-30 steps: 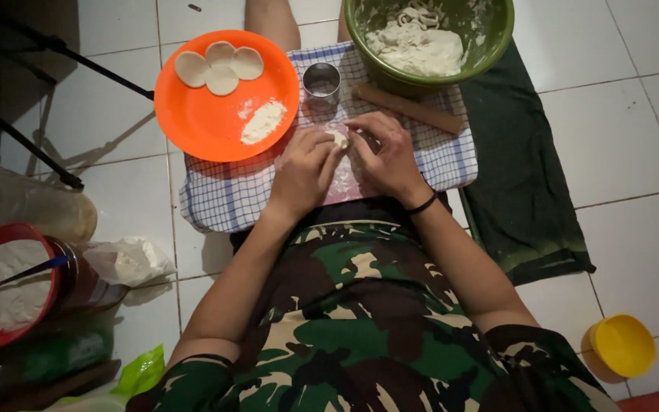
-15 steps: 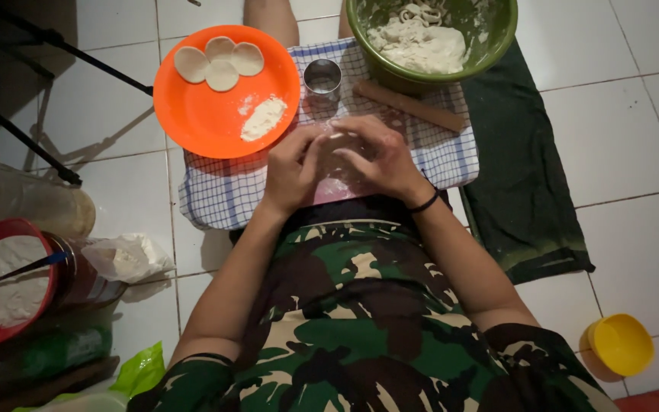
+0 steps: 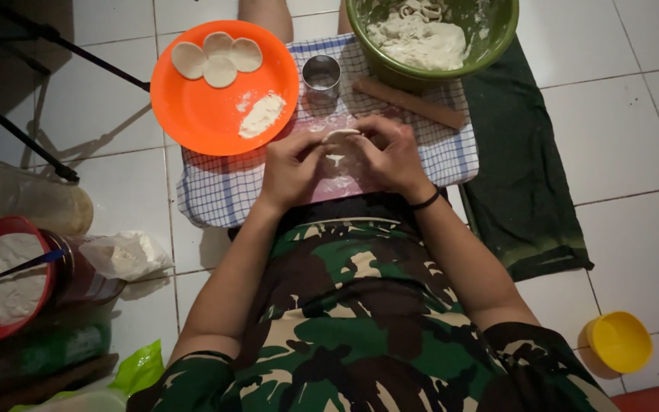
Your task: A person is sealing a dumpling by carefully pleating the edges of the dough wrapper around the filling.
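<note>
Left hand: the left hand (image 3: 293, 169) is curling its fingers around the left edge of a small dough round (image 3: 339, 137), pinching it.
Right hand: the right hand (image 3: 390, 156), a dark band at its wrist, is gripping the right edge of the same round with bent fingers.
Dough round: it is being held between both hands, just above the checked cloth (image 3: 223, 191) covering the person's lap.
Orange plate: the orange plate (image 3: 200, 114) is lying at the far left of the hands, carrying three pale dough discs (image 3: 219, 59) at its far side and a small heap of flour (image 3: 261, 116) at its right.
Metal cutter: the round metal cutter (image 3: 321, 75) is standing on the cloth just beyond the hands.
Wooden rolling pin: the wooden rolling pin (image 3: 409, 103) is lying at a slant beyond the right hand.
Green bowl: the green bowl (image 3: 497, 42) is sitting at the far right, holding a mass of dough.
Floor: a red bowl (image 3: 28, 324) of white flour with a spoon is sitting near left; a yellow cup (image 3: 619, 341) is sitting near right.
</note>
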